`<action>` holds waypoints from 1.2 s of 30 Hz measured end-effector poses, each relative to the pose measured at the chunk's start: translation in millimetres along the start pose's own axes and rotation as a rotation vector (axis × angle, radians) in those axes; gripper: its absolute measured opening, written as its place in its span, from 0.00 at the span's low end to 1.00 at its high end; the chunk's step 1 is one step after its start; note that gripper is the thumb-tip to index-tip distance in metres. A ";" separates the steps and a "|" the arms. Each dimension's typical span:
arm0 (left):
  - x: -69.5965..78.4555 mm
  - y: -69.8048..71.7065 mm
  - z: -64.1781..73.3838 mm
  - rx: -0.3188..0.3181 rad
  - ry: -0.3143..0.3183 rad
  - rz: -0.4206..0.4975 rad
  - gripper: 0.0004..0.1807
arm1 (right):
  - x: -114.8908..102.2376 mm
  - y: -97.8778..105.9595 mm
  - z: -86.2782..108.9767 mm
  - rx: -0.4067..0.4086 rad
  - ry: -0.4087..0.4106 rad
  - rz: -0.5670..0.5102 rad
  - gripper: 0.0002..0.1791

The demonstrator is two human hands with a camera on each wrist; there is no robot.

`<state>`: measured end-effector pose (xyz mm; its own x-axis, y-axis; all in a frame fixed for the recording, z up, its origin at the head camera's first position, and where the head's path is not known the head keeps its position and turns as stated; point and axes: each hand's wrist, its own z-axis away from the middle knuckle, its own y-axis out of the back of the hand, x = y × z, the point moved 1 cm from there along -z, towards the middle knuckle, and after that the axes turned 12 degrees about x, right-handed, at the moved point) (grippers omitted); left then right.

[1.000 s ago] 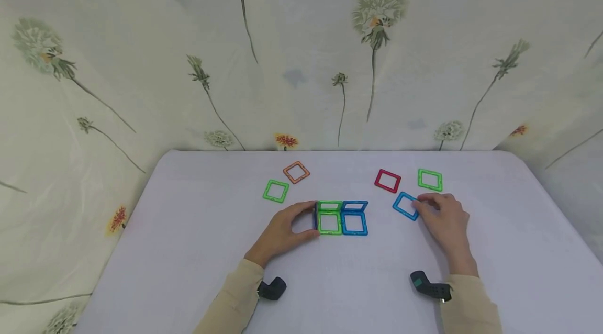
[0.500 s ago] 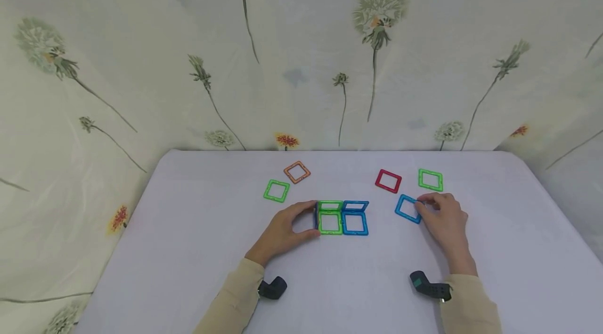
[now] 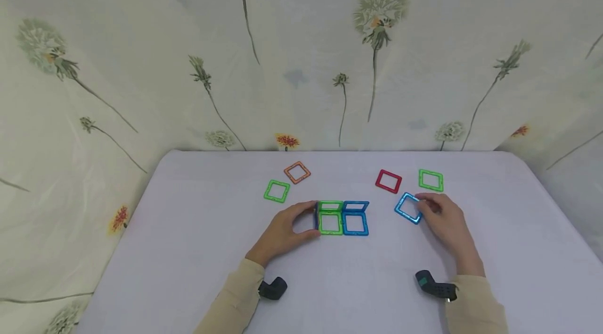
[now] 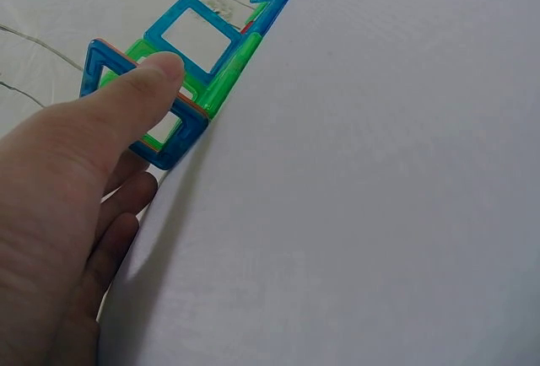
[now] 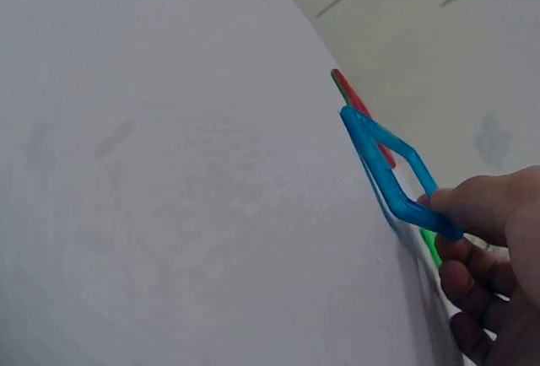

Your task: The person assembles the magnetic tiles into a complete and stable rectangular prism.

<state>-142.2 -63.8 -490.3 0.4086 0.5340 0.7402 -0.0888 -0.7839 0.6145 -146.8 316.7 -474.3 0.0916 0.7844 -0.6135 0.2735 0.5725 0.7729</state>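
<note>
My left hand (image 3: 282, 232) grips the upright dark blue magnetic tile (image 4: 93, 44) at the left end of a joined group, thumb on its near edge and fingers at its far side. Flat in that group lie a green tile (image 3: 331, 233) and a blue tile (image 3: 355, 234). Behind them stand a green tile (image 3: 330, 202) and a blue tile (image 3: 355, 202), leaning back in the head view. On the right, my right hand (image 3: 445, 219) pinches a corner of a loose blue square tile (image 3: 402, 215) between thumb and fingers. The right wrist view shows this tile tilted, its far edge close to the tablecloth.
Behind the left hand lie a green tile (image 3: 267, 198) and an orange tile (image 3: 303, 179). A red tile (image 3: 379, 182) and another green tile (image 3: 431, 188) lie at the back right. A flower-printed cloth (image 3: 301, 51) hangs behind the white table (image 3: 348, 292).
The blue tile in my right hand has shifted slightly right and turned a little, and the right wrist has swung outward. My left hand and the joined tiles stay in place.
</note>
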 end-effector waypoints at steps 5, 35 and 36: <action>0.2 -0.3 0.0 0.005 -0.009 -0.002 0.37 | -4.2 4.1 -0.2 -0.033 0.014 -0.018 0.22; -0.9 -0.6 -0.1 0.011 -0.025 0.013 0.37 | -28.6 7.7 1.7 -0.292 0.088 -0.035 0.18; -0.8 -0.4 -0.1 0.012 -0.026 0.013 0.37 | -29.3 7.7 1.8 -0.296 0.093 -0.037 0.18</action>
<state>-142.5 -63.9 -491.2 0.4314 0.5157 0.7402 -0.0831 -0.7943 0.6018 -145.6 297.7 -450.7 -0.0051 0.7726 -0.6348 -0.0170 0.6347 0.7726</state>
